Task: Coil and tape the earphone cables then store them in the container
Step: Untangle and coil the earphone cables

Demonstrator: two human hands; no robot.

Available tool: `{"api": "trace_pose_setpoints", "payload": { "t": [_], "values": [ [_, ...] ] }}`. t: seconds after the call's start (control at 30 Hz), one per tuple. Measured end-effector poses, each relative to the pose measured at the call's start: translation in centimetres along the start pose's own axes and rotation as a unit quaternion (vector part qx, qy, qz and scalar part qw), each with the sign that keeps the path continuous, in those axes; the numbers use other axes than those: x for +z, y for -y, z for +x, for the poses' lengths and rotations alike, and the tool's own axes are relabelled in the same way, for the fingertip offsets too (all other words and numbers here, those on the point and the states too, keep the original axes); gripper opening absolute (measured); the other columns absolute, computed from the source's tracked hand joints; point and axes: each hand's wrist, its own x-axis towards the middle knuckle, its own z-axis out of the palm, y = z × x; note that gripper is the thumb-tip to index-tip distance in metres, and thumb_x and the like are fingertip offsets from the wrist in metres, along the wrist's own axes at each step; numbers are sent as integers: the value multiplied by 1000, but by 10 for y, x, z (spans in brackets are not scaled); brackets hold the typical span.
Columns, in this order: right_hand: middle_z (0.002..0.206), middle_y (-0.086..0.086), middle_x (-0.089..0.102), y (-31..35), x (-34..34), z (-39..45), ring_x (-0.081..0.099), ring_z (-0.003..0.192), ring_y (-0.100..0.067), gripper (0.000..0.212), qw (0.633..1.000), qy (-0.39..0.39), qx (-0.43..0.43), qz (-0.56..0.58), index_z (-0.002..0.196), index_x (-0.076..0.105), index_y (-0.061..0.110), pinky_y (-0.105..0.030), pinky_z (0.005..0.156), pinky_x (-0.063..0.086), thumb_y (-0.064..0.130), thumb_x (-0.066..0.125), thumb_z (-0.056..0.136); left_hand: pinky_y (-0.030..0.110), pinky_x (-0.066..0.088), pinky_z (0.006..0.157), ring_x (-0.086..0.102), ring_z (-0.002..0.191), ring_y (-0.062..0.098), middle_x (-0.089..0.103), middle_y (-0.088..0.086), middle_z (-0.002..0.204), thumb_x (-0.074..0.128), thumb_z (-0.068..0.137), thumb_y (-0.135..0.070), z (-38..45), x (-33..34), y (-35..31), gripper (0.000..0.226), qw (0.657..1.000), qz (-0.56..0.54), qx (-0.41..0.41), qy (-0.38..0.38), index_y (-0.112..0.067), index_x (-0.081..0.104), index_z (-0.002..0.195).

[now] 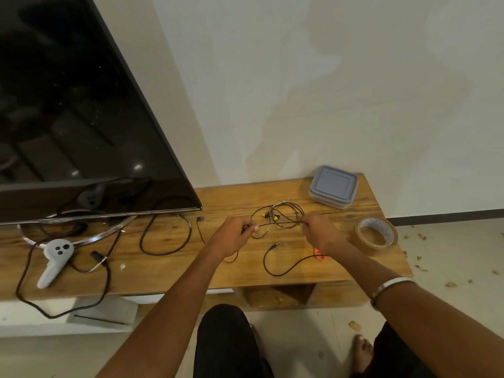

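- Earphone cable (281, 218): a thin black lead stretched between both hands, just above the wooden bench (169, 271), right of centre.
- Left hand (236, 232): fingers curled, pinching the lead at its left end; a short loop of it hangs below and to the right of the fingertips.
- Right hand (319, 231): fingers curled, pinching the lead at its right end, at the near-right edge of the tangle.
- Beyond and between the fingers, the lead's loose loops lie tangled on the bench, with yellow earbud tips (272, 216) in the middle of the tangle.
- Near the hands, a second black cable (275, 264) with a jack plug lies in an open curve on the bench, passing under the right wrist.
- A small orange-red object (319, 255) lies under the right wrist; what it is cannot be told.
- Tape roll (377, 236): brown, lying flat, just right of the right hand, apart from it.
- Container (333, 190): grey lid on, at the far right of the bench, beyond the tangle.
- Far left: a black screen (81, 105), a white controller (54, 261) and other dark cables.
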Motion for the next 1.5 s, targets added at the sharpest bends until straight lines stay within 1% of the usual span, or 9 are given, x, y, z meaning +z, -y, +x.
{"api": "trace_pose_setpoints", "payload": {
  "t": [0.2,0.43,0.53,0.67,0.8,1.0,1.17,1.33,1.5],
  "values": [
    [144,-5,33,26,7,-5,33,134,-29,60,999,12,-20,-47,144,26,19,-48,109,26,25,53,92,40,52,76,64,84,25,71,7,90,55,97,-30,4,6,-12,21,1000,-11,8,21,-16,71,96],
    [157,-9,-1,54,8,-9,6,145,-33,94,985,-129,-60,-101,150,-6,22,-54,114,15,15,62,85,39,53,83,65,88,20,72,0,96,54,97,-29,3,1,-20,21,999,-12,21,28,-18,72,95],
    [155,-8,16,54,9,-9,18,142,-29,79,972,-128,-126,-149,149,14,22,-54,114,15,20,62,86,43,54,78,63,78,24,69,-4,83,54,97,-30,4,0,-19,20,999,-6,27,35,-21,71,90],
    [107,-3,67,53,8,-10,61,102,-24,27,961,-68,-206,-173,122,52,21,-41,108,24,18,46,96,46,51,73,61,75,32,68,8,79,53,96,-30,6,0,-21,19,999,-1,34,37,-26,69,87],
    [107,-3,64,44,4,-4,61,95,-27,32,969,-71,-200,-124,115,58,20,-34,83,42,3,51,90,41,51,68,60,73,31,69,9,81,54,96,-35,4,-3,-16,16,999,-1,27,27,-33,68,89],
    [105,-7,64,10,-7,-1,61,90,-30,20,985,-128,-81,-76,106,62,14,-37,76,47,8,48,92,29,40,58,49,58,20,67,14,77,52,97,-37,2,-11,3,21,1000,3,18,12,-28,71,93],
    [116,-4,54,14,-2,-6,54,110,-25,29,991,-31,-22,-128,116,58,16,-44,100,34,11,44,90,29,41,59,50,60,21,67,11,77,52,98,-32,3,-8,-5,21,1000,-12,22,5,-26,71,91],
    [139,-2,45,37,5,-10,43,128,-22,49,993,-10,-101,-60,139,36,19,-47,106,25,28,45,92,32,44,63,56,68,32,68,11,81,51,98,-33,4,-1,-13,22,999,-20,37,17,-25,70,89],
    [85,3,62,62,9,-12,60,90,-24,19,988,15,-152,27,109,55,20,-43,93,38,28,45,95,37,45,65,57,71,22,67,5,79,52,98,-23,5,-1,-24,19,998,-8,51,23,-18,68,90]
  ]
}}
